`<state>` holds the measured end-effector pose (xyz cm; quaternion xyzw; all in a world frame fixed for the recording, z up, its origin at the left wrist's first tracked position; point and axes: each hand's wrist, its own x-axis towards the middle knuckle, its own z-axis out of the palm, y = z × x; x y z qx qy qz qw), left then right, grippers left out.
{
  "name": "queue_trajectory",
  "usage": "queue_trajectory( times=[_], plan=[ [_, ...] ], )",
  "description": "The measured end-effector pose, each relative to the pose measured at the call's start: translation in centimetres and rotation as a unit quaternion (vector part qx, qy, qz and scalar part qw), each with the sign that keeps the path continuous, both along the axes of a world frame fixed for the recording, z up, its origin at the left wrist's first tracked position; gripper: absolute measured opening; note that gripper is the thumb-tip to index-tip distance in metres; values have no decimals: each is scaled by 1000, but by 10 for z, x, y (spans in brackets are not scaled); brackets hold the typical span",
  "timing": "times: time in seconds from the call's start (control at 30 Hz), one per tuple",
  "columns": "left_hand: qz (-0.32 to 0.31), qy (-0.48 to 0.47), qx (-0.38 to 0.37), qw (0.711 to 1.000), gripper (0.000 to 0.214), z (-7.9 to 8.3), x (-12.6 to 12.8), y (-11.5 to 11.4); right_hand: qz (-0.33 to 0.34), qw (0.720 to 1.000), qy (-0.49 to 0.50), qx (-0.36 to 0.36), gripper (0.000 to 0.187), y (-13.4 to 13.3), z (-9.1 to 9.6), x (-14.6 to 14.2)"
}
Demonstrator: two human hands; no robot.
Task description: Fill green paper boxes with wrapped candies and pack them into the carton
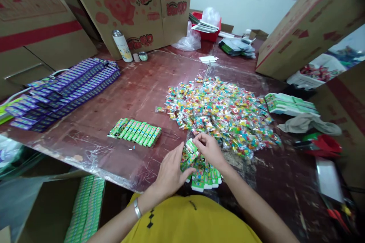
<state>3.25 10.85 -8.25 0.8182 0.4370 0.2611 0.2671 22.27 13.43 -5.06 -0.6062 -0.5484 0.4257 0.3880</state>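
at the frame's lower centre, a small green box (188, 158) was held by the left hand (170, 168), its upper end pinched by the right hand (210, 150); wrapped candies (219, 112) were heaped right of centre.

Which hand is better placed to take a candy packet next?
Probably the right hand: it is nearer the candy packets; the left hand is farther away, left of the green carton between them.
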Motion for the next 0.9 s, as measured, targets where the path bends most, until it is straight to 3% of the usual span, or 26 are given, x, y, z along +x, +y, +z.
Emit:
queue_trajectory(
  times=[0.1,0.17,0.3,0.4,0.53,0.57,0.63,0.7,0.8,0.9],
  plan=[
    [18,-75,-65,995,67,17,7,11,-31,992,115,-43,29,-2,7,-3],
    [1,-164,-162,973,62,28,8,20,-27,986,162,-25,32,-8,12,-5],
    [-84,-345,-387,851,54,46,5,33,81,987,136,18,34,-24,24,-5],
    [-111,-384,-460,793,51,50,1,35,145,986,84,13,29,-25,36,1],
    [-133,-362,-477,789,38,49,0,32,220,973,49,-51,20,-17,50,12],
    [-118,-362,-474,794,33,47,0,31,205,976,53,-50,20,-15,51,13],
    [-58,-386,-465,794,27,44,3,28,113,991,75,-20,17,-15,48,10],
    [15,-433,-453,779,26,38,9,25,24,995,101,11,25,-18,39,2],
    [95,-489,-428,754,24,29,19,21,-8,994,103,22,18,-25,22,-15],
    [153,-484,-378,775,19,22,27,19,-61,994,72,48,24,-30,8,-28]
  ],
)
